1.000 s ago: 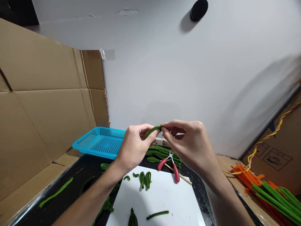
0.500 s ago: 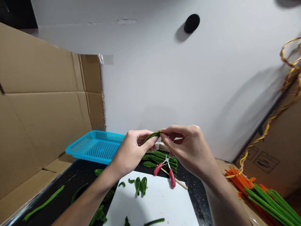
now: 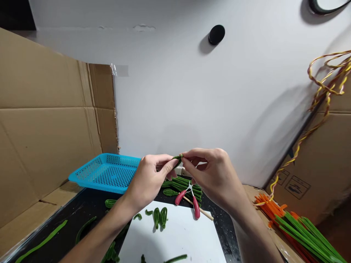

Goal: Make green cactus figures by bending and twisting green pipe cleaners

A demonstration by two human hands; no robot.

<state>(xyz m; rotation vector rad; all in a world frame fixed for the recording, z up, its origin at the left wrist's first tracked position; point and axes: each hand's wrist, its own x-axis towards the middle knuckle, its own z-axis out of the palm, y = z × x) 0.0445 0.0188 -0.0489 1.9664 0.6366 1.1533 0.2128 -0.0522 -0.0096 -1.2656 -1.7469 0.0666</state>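
Above the white sheet point(image 3: 181, 233), both hands point(image 3: 181, 171) pinch a green stem point(image 3: 177, 157).

Green pipe cleaner point(image 3: 177, 157), blue perforated basket point(image 3: 105, 172), red-handled pliers point(image 3: 189, 196), white sheet point(image 3: 186, 233).

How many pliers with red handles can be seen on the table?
1: the red-handled pliers lie at the far edge of the white sheet, below both hands, across a wooden stick. Others may be hidden.
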